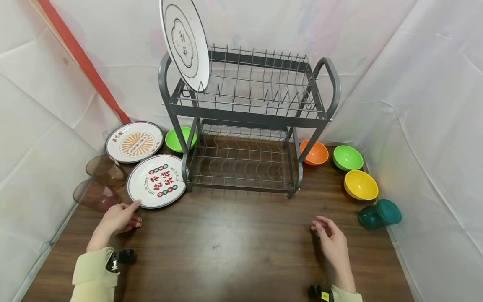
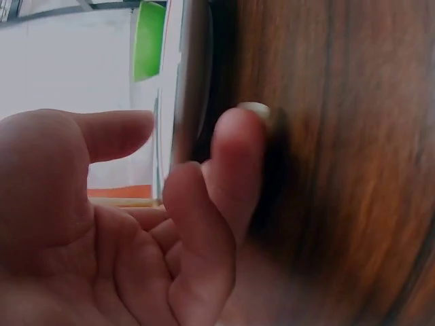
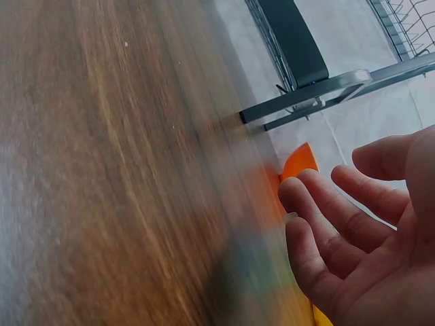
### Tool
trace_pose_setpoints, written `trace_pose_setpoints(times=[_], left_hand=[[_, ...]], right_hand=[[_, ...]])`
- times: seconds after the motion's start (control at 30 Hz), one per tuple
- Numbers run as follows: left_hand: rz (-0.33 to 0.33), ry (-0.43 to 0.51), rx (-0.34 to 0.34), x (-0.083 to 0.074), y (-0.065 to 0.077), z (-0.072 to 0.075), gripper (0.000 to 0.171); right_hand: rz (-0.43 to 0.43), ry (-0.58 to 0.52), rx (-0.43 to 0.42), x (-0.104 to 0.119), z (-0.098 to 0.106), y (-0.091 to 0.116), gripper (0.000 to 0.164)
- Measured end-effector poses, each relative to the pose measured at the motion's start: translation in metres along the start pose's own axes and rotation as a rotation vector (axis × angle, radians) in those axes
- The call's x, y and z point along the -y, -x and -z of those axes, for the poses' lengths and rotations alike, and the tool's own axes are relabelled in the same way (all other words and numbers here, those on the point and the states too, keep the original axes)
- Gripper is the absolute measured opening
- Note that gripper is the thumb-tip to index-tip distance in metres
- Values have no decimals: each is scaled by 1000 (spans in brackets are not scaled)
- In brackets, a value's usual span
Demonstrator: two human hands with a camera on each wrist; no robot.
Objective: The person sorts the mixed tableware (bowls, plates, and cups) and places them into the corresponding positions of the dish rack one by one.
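1. Grasping seems the step in hand; the next move likely calls for pinching the round white plate with red lettering (image 1: 157,183), just left of the dark-grey metal two-tier rack (image 1: 247,115).
2. Left hand (image 1: 120,218): thumb at its near rim, fingers lower, apart, unclamped.
3. Right hand (image 1: 332,241): loosely curled, empty.

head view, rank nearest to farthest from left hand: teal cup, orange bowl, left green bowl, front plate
1. Front plate, at the left hand
2. Left green bowl, beyond the plate
3. Orange bowl, by the rack's right side
4. Teal cup, far right
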State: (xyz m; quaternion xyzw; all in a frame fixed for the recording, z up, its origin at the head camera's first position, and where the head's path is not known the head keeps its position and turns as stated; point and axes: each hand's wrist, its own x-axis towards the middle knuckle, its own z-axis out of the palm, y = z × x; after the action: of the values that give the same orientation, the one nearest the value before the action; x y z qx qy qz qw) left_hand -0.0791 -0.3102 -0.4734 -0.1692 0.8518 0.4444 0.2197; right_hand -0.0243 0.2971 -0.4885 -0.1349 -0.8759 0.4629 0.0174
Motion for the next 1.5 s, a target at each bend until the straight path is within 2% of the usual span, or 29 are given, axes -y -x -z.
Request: trace_pose_setpoints(times=[0.33,0.53,0.67,0.83,1.03,1.3,1.5], left_hand=[[13,379,49,3,-10,-15,48],[-10,595,-7,4,-17,-24,32],[-30,691,-81,7,-16,-32,34],[-87,722,-137,6,-13,-39,28],[-118,708,-158,10,-3,-39,30],[-85,732,-184,17,24,-44,29],[-53,704,-164,22,37,-44,38]], right_hand=[[-8,-31,1,3,4,-4,31],[-6,-50,-69,0,18,-5,31],[-9,-34,-63,0,23,-6,33],[-26,-30,-62,0,23,-5,33],[-14,-65,-49,0,12,0,31],[-7,-113,-20,1,-4,6,27],[-18,-117,4,9,-9,2,28]])
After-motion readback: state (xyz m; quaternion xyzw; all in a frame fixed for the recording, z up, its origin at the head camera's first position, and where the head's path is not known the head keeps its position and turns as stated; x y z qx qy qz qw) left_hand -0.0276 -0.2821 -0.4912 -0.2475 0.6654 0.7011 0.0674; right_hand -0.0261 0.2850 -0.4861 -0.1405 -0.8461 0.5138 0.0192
